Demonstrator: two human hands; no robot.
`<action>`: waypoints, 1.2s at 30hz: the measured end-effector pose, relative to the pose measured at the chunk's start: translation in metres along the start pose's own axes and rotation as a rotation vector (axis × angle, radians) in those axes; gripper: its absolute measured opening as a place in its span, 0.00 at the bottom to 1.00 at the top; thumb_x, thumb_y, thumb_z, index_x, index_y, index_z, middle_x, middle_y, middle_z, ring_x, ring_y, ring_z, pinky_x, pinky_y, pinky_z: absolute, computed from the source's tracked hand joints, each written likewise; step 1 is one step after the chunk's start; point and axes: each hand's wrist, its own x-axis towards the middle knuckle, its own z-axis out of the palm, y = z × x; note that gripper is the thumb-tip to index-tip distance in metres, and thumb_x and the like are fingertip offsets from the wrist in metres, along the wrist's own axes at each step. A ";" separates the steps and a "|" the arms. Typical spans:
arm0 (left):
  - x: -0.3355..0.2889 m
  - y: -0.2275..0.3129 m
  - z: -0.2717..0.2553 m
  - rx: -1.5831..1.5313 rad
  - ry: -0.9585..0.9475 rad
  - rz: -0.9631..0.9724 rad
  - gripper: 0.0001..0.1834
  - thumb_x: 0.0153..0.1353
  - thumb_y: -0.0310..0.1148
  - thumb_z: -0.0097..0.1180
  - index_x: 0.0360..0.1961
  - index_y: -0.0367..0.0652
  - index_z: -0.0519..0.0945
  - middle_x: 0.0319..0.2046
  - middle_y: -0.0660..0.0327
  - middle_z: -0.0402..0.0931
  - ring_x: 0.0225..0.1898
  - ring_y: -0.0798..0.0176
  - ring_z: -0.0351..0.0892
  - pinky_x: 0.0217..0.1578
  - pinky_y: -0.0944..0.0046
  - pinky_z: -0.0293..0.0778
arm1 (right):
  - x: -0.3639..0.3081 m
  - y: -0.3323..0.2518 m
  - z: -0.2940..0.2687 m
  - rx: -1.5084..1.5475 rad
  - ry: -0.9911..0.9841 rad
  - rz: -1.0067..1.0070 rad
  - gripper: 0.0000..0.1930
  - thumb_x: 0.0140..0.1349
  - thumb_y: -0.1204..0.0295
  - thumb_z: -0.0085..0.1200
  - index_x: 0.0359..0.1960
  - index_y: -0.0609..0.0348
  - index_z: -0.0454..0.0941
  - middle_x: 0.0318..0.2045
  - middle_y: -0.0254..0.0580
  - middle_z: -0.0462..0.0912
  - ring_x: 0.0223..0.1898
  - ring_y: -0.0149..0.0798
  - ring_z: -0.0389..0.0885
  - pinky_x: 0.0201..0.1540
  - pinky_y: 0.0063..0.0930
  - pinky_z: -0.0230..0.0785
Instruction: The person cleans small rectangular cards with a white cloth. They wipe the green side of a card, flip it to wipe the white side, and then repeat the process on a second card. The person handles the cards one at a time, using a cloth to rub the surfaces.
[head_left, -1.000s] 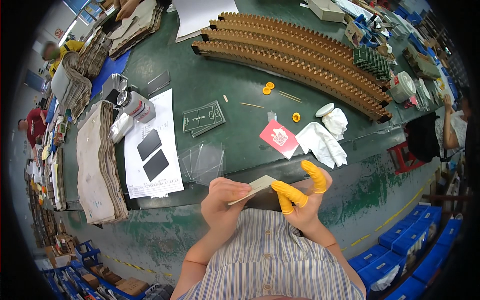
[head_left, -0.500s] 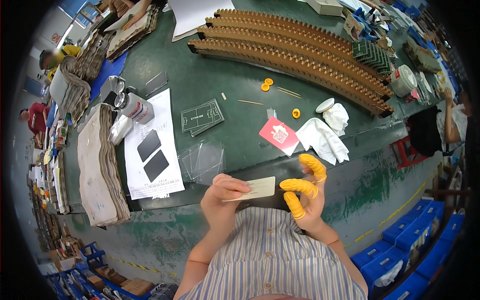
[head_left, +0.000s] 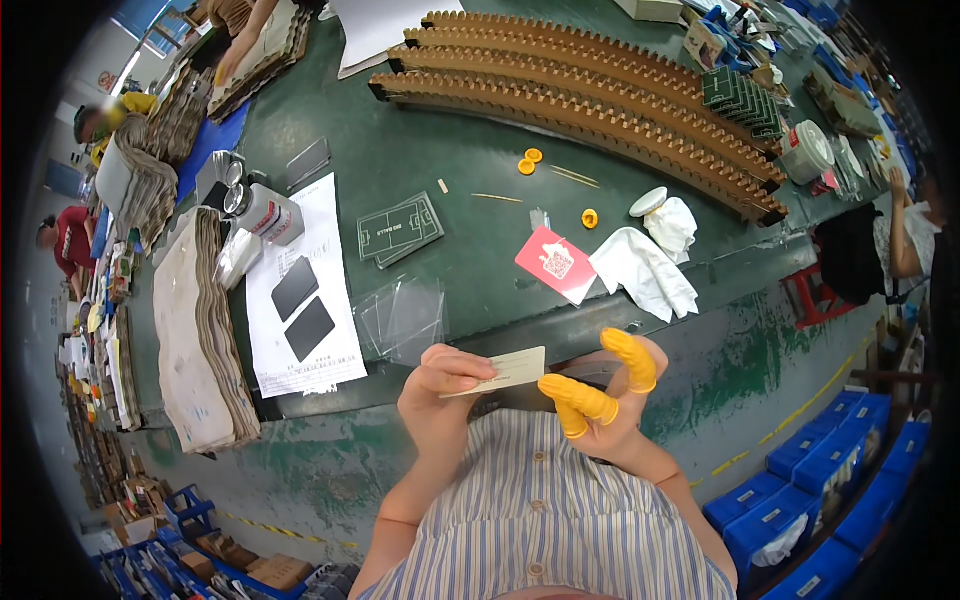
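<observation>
My left hand (head_left: pixel 436 396) is closed on a pale cream card (head_left: pixel 516 369), its fingers over the card's left end. Yellow finger cots cover several fingertips of my right hand (head_left: pixel 612 415). The fingers of that hand are spread, one raised, and the lowest cot-covered tips lie at the card's lower right corner; whether they touch it I cannot tell. Beyond the card, a red card with a white print (head_left: pixel 556 264) lies on the green table, next to a crumpled white cloth (head_left: pixel 643 272). Clear plastic sleeves (head_left: pixel 402 318) lie to the left.
Long wooden slotted racks (head_left: pixel 570 95) cross the far side, with green cards (head_left: pixel 740 100) at their right end. Dark green cards (head_left: pixel 400 232), loose yellow finger cots (head_left: pixel 590 218), a paper sheet (head_left: pixel 270 350) with black cards, a metal-topped bottle (head_left: pixel 270 215) and stacked boards (head_left: pixel 190 350) lie around.
My right hand has moved slightly left, its lower cot-covered fingertips coming to the card's corner while one finger stays raised. The left hand keeps holding the card.
</observation>
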 end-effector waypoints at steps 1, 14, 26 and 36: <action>0.000 0.000 0.000 0.020 -0.003 0.007 0.14 0.49 0.15 0.59 0.27 0.46 0.70 0.30 0.58 0.82 0.38 0.60 0.78 0.44 0.61 0.66 | -0.002 0.000 0.001 -0.039 0.016 -0.034 0.16 0.47 0.70 0.62 0.39 0.32 0.84 0.53 0.40 0.66 0.50 0.45 0.59 0.50 0.33 0.58; -0.002 0.009 -0.006 0.257 0.008 0.062 0.13 0.46 0.17 0.62 0.25 0.47 0.73 0.31 0.63 0.82 0.37 0.63 0.79 0.48 0.63 0.61 | -0.004 0.002 0.001 -0.205 0.032 -0.010 0.13 0.52 0.67 0.61 0.39 0.29 0.84 0.52 0.38 0.64 0.51 0.43 0.56 0.49 0.32 0.56; -0.002 0.019 -0.006 0.378 -0.017 0.103 0.11 0.46 0.17 0.63 0.24 0.44 0.74 0.29 0.61 0.81 0.34 0.66 0.77 0.51 0.61 0.58 | -0.005 -0.001 0.009 -0.178 -0.046 -0.039 0.13 0.49 0.69 0.62 0.37 0.31 0.85 0.56 0.43 0.62 0.54 0.47 0.54 0.54 0.40 0.52; -0.004 0.017 -0.010 0.380 -0.012 0.075 0.12 0.44 0.19 0.65 0.26 0.47 0.76 0.31 0.66 0.82 0.37 0.65 0.80 0.49 0.60 0.58 | 0.000 -0.003 0.011 -0.183 -0.051 -0.022 0.16 0.50 0.72 0.61 0.39 0.31 0.84 0.54 0.39 0.62 0.52 0.43 0.55 0.44 0.21 0.64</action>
